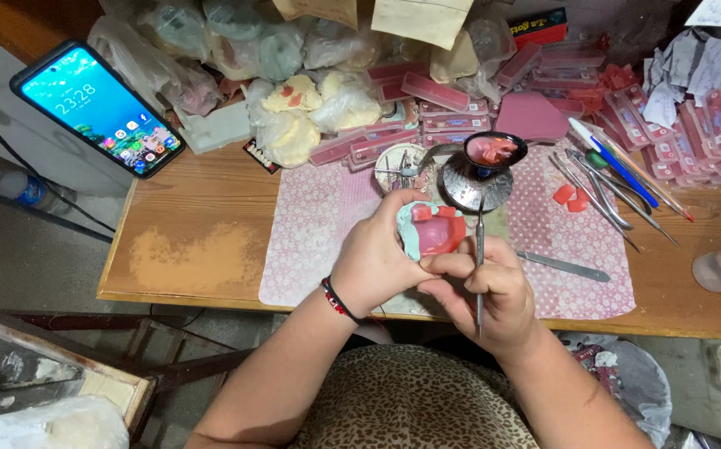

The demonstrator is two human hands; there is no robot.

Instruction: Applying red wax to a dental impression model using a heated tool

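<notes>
Centrally, at mid-frame, the left hand closes its fingers around a pale green dental cast bearing pink wax. Just right of it, the right hand grips a slim metal wax instrument, tip beside the cast.

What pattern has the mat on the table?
The mat is pink with small white dots, seen in the head view.

Wooden table, worn pale patch at left. Pink dotted mat spread across the middle. On the mat: metal dish, steel tools, knife, 2 red wax bits. Back edge: bagged casts, pink boxes, pens. Phone leans at the left corner, screen lit.
</notes>
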